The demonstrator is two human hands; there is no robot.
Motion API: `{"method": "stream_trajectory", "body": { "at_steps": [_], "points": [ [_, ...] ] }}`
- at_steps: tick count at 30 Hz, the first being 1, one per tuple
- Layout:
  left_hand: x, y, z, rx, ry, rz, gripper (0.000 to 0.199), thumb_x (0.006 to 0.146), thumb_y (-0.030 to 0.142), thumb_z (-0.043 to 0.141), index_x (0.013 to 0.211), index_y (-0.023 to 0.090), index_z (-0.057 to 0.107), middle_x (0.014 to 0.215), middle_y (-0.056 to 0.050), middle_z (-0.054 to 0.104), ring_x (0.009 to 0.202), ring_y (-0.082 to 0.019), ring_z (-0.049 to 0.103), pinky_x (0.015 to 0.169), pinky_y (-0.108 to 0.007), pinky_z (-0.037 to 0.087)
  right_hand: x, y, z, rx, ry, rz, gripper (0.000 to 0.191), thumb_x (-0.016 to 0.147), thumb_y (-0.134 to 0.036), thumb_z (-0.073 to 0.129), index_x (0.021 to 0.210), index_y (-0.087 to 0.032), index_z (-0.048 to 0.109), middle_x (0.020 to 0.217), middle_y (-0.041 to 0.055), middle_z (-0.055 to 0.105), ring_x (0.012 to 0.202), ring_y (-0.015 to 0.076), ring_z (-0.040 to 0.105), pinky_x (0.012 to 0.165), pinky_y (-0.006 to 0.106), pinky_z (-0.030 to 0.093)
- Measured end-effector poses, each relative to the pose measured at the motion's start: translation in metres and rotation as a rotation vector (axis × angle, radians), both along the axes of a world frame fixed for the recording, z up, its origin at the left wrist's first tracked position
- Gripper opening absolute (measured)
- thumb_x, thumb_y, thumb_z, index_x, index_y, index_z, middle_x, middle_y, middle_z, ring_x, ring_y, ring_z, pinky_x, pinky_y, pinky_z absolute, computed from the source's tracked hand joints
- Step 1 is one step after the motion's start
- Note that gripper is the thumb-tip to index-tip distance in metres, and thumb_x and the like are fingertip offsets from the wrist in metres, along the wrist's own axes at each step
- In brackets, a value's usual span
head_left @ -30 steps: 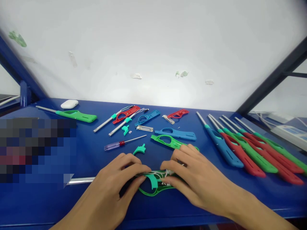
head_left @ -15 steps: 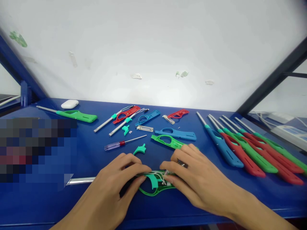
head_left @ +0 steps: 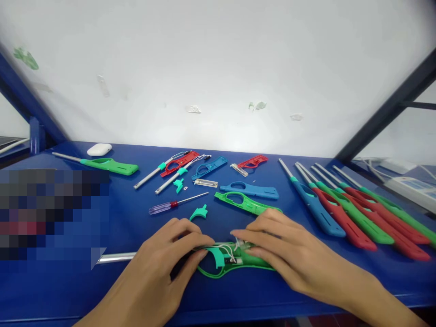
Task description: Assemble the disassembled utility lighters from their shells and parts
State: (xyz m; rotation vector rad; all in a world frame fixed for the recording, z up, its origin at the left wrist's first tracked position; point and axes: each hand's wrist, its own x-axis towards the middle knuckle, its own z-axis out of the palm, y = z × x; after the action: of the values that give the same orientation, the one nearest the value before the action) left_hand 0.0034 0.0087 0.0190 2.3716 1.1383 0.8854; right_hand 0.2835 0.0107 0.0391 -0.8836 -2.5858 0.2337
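An opened green lighter shell [head_left: 218, 274] lies at the front, with a teal trigger [head_left: 217, 257], white wires and a small black part inside. My left hand [head_left: 163, 268] pinches the shell's neck, where a metal tube [head_left: 117, 258] sticks out to the left. Over the handle end, my right hand [head_left: 289, 254] has its fingers closed around the shell and a clear part, largely covered by the fingers. Behind them lie a green half shell [head_left: 247, 204], a loose teal trigger [head_left: 200, 212] and a screwdriver [head_left: 162, 207].
Several whole lighters [head_left: 364, 222] lie in a row at the right. A green lighter [head_left: 112, 165] and a white case [head_left: 99, 149] are at the back left. Red and blue half shells [head_left: 211, 168] and clear tanks [head_left: 206, 183] lie mid-back on the blue table [head_left: 136, 295].
My right hand has shifted slightly right along the handle, uncovering more of the green shell and the small black part. The dark, shiny piece near its fingers no longer shows. My left hand stays put.
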Motion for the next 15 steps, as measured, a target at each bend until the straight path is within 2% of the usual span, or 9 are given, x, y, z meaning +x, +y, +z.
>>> {"method": "stream_trajectory", "body": {
  "at_steps": [3, 8, 15],
  "points": [
    [0.0004, -0.0002, 0.0003, -0.007, -0.018, -0.015, 0.022, 0.102, 0.018, 0.058, 0.11, 0.033, 0.07, 0.104, 0.005, 0.068, 0.093, -0.01, 0.068, 0.084, -0.017, 0.054, -0.001, -0.0004, 0.0013, 0.026, 0.028, -0.004, 0.031, 0.11, -0.025, 0.044, 0.134, -0.02, 0.064, 0.11, 0.0051, 0.069, 0.102, 0.0189, 0.059, 0.094, 0.031, 0.048],
    [-0.0008, -0.0016, 0.0003, -0.048, -0.029, -0.026, 0.019, 0.103, 0.017, 0.056, 0.1, 0.031, 0.069, 0.103, 0.006, 0.067, 0.091, -0.009, 0.067, 0.082, -0.017, 0.052, -0.0011, 0.0002, 0.0015, 0.043, 0.032, -0.002, 0.03, 0.11, -0.025, 0.046, 0.131, -0.019, 0.066, 0.108, 0.0051, 0.07, 0.099, 0.0186, 0.06, 0.093, 0.031, 0.048],
    [-0.0003, -0.0007, 0.0018, -0.051, -0.021, 0.002, 0.016, 0.101, 0.02, 0.06, 0.104, 0.033, 0.067, 0.104, 0.007, 0.068, 0.094, -0.01, 0.068, 0.084, -0.017, 0.052, 0.0007, -0.0016, 0.0018, 0.051, 0.009, 0.004, 0.03, 0.109, -0.024, 0.048, 0.132, -0.021, 0.066, 0.109, 0.0057, 0.067, 0.098, 0.0187, 0.059, 0.092, 0.032, 0.049]
  ]
}}
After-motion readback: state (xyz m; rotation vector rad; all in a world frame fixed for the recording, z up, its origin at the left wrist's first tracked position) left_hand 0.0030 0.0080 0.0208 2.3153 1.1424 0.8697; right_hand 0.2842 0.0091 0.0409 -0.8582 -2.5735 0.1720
